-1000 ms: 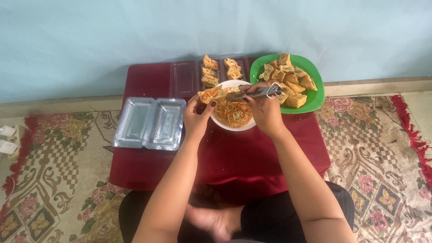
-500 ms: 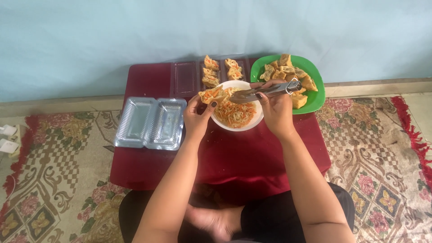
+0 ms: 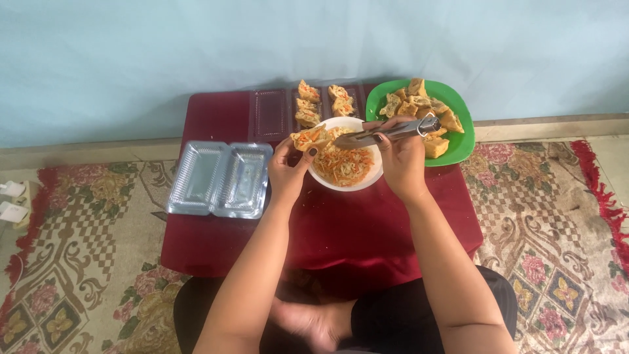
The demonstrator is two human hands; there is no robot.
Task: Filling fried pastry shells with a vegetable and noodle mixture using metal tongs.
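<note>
This looks like a room in a home, with food being prepared at floor level. A patterned carpet (image 3: 85,262) with red fringe covers the floor, and a low table under a dark red cloth (image 3: 216,229) stands against a plain pale blue wall (image 3: 196,59). The person sits on the floor with legs folded. Something white at the left edge may be a plug or socket (image 3: 12,200), though it is too small to tell.

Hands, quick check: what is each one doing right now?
Left hand: closed on a stuffed fried piece over the white bowl.
Right hand: closed on metal tongs.
</note>
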